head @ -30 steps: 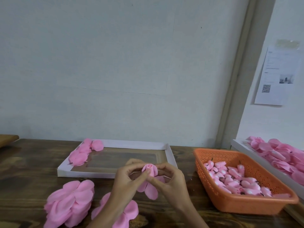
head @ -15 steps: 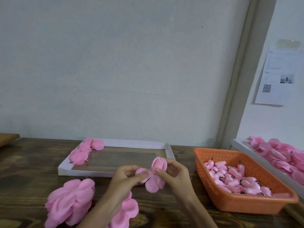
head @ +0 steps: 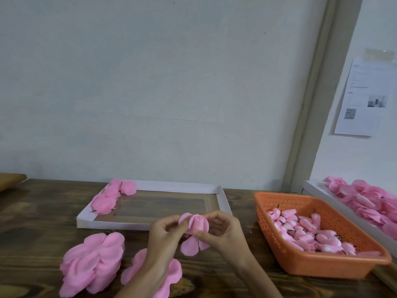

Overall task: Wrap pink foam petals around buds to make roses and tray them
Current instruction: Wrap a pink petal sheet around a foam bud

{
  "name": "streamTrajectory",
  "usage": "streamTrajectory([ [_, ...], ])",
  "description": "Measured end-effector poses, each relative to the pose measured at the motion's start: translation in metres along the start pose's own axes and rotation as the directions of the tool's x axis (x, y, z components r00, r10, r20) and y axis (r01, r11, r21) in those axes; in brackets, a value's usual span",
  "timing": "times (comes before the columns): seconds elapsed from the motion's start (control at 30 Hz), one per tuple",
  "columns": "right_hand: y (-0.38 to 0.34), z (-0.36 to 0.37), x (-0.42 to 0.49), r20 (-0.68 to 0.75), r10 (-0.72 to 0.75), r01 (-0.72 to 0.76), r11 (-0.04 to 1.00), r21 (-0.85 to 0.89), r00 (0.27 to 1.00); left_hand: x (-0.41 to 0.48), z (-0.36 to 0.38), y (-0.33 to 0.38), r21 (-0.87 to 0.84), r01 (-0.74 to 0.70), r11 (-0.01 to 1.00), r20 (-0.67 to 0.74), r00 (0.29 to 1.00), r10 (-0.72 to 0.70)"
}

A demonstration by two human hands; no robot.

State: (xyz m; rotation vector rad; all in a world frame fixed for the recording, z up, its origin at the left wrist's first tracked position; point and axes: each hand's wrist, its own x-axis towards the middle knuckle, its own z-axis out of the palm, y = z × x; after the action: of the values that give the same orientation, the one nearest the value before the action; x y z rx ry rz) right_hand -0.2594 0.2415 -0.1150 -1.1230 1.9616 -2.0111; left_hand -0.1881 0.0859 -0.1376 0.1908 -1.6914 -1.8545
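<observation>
**A:** What lies closest on the wooden table (head: 32,222)?

**B:** A thick stack of pink foam petals (head: 94,261) at the near left. Just right of it is a flat petal piece (head: 175,274), partly under the left forearm.

**A:** And the hands?

**B:** Both are raised just above the table, in front of the tray's near rim. The left hand (head: 165,235) has curled fingers, and its thumb and fingertips pinch the left side of the rose (head: 196,224). The right hand (head: 223,231) curls round the right side, with its thumb pressed against the rose's base.

**A:** How does the rose look?

**B:** Petals stand up round the bud, whose tip shows at the top. Two loose petals (head: 189,247) hang below the fingers.

**A:** Beyond the hands?

**B:** A shallow white tray (head: 221,198) lies flat on the table, with a few roses (head: 111,196) bunched along its left side towards the far corner. To its right an orange perforated basket (head: 322,267) holds a heap of pink buds (head: 311,233).

**A:** Further right?

**B:** A second white tray (head: 311,187) sits at the edge of view, filled with more pink roses (head: 369,201).

**A:** At the back?

**B:** A pale wall with a printed sheet (head: 363,97) taped on the right. It bears a QR code, and its text is too small to read.
</observation>
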Motion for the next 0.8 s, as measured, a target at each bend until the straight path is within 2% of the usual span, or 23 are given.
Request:
streamTrajectory([
  [0.3,0.004,0.003,0.001,-0.089,-0.048,0.046,0.999,-0.021,0.995,-0.007,0.007,0.006,0.029,-0.231,0.972,0.073,0.971,0.229],
  [0.57,0.010,0.012,-0.003,-0.178,-0.077,0.061,0.993,-0.097,0.981,-0.010,0.010,0.007,0.121,-0.249,0.961,0.056,0.968,0.244],
  [0.73,0.003,0.008,-0.002,-0.085,-0.030,0.024,0.997,-0.078,0.996,-0.009,0.008,0.011,0.093,-0.213,0.973,0.020,0.977,0.212],
  [0.8,0.002,0.005,0.000,-0.079,-0.019,0.013,0.998,-0.069,0.997,-0.007,0.007,0.013,0.077,-0.197,0.977,0.047,0.980,0.194],
])
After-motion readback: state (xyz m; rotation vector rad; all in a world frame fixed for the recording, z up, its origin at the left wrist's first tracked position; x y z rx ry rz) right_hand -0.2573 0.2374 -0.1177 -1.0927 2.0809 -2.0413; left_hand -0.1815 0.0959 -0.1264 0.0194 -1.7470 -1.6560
